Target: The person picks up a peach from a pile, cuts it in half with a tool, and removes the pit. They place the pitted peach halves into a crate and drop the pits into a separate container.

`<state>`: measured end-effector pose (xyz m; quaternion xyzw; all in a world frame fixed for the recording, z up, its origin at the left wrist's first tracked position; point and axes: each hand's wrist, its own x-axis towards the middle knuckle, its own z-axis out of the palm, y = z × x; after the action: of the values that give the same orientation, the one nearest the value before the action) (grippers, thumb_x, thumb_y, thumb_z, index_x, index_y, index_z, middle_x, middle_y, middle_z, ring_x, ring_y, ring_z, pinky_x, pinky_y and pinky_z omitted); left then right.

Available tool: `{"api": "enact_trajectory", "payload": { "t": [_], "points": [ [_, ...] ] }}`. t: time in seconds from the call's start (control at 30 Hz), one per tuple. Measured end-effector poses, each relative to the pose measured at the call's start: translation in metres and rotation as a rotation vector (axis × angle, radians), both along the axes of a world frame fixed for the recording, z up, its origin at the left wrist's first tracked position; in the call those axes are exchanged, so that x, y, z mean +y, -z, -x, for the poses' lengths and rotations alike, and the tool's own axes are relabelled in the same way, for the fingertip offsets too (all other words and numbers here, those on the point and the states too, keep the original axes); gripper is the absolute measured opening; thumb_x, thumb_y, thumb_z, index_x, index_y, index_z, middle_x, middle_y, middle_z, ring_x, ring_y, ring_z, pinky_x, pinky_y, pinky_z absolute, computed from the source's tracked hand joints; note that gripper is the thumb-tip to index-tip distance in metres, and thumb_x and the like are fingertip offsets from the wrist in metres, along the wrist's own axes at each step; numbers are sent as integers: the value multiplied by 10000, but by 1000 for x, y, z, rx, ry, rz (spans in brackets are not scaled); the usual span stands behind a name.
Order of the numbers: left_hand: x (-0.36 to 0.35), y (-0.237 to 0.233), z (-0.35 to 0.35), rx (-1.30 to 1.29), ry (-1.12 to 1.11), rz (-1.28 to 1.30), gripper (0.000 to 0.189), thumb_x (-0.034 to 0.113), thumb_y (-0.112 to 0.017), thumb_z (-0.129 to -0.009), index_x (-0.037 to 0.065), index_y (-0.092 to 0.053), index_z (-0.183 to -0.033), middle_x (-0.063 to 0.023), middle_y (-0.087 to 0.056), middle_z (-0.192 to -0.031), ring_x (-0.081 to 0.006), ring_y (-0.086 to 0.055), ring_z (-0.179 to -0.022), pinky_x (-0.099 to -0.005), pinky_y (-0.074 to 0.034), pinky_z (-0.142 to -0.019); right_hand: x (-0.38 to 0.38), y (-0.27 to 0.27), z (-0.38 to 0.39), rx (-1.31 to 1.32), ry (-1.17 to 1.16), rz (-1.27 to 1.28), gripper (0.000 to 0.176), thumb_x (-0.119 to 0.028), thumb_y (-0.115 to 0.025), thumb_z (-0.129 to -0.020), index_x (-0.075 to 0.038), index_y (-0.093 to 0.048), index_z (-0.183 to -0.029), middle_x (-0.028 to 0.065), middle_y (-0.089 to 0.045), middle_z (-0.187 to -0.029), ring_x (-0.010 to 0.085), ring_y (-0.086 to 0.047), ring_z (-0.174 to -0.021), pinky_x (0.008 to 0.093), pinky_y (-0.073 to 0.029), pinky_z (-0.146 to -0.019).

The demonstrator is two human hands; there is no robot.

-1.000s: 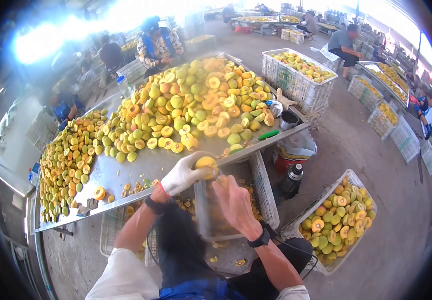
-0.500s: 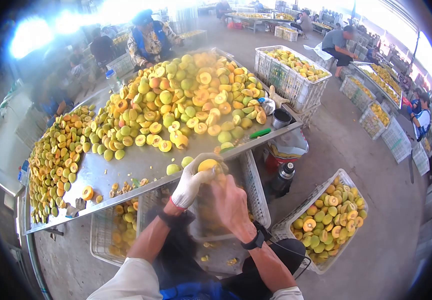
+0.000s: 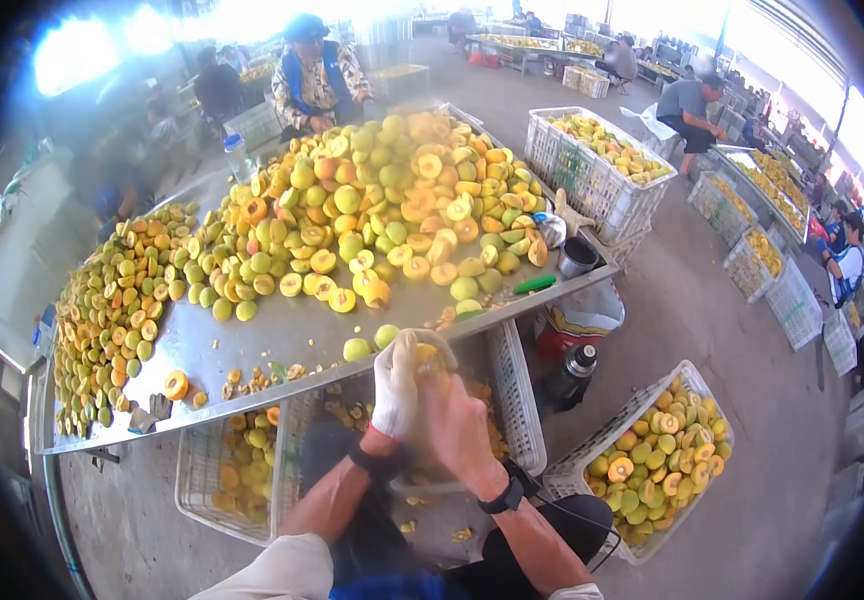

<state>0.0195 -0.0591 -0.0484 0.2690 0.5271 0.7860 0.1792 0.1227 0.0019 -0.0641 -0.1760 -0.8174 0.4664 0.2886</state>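
My left hand (image 3: 397, 388), in a white glove with a red cuff, is closed around a yellow peach (image 3: 435, 354) just beyond the table's front edge. Pressed close to the fruit is my right hand (image 3: 458, 425), bare and smeared by motion. Its fingers look curled, but whatever they may hold is hidden. Both hands are above a white crate (image 3: 519, 400) with fruit pieces inside. Two greenish peaches (image 3: 357, 349) rest on the steel table (image 3: 202, 350) near my left hand. Behind them rises a large heap of whole and halved peaches (image 3: 352, 200).
A green-handled tool (image 3: 534, 285) and a dark cup (image 3: 579, 257) lie near the table's right corner. Below stands a black thermos (image 3: 574, 374). A full fruit crate (image 3: 687, 380) is on the floor at right. Across the table sits a person (image 3: 317, 75) in a blue vest.
My hands have come slightly lower and stay together at the peach, with the left hand turned more upright. The view has shifted a little. The person across has raised their head and body slightly.
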Motion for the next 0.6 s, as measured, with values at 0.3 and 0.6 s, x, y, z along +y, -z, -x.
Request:
{"api": "enact_trajectory", "payload": {
  "t": [0.3, 0.6],
  "points": [
    [-10, 5, 0, -4, -41, 107, 455, 305, -457, -1094, 7, -741, -900, 0, -664, -745, -46, -519, -679, -222, -405, -615, 12, -1, -14, -46, -219, -7, 304, -230, -604, -1038, 70, -581, -1079, 334, -644, -806, 531, -642, -797, 534, -509, -641],
    [-16, -2, -13, 204, 22, 139, 453, 263, -437, -1087, -30, -715, -881, -50, -681, -732, -85, -593, -638, -248, -459, -590, 21, 0, -32, -104, -383, 152, 365, -283, -562, -1065, 79, -605, -1055, 287, -643, -808, 463, -662, -793, 469, -522, -705]
  ]
}}
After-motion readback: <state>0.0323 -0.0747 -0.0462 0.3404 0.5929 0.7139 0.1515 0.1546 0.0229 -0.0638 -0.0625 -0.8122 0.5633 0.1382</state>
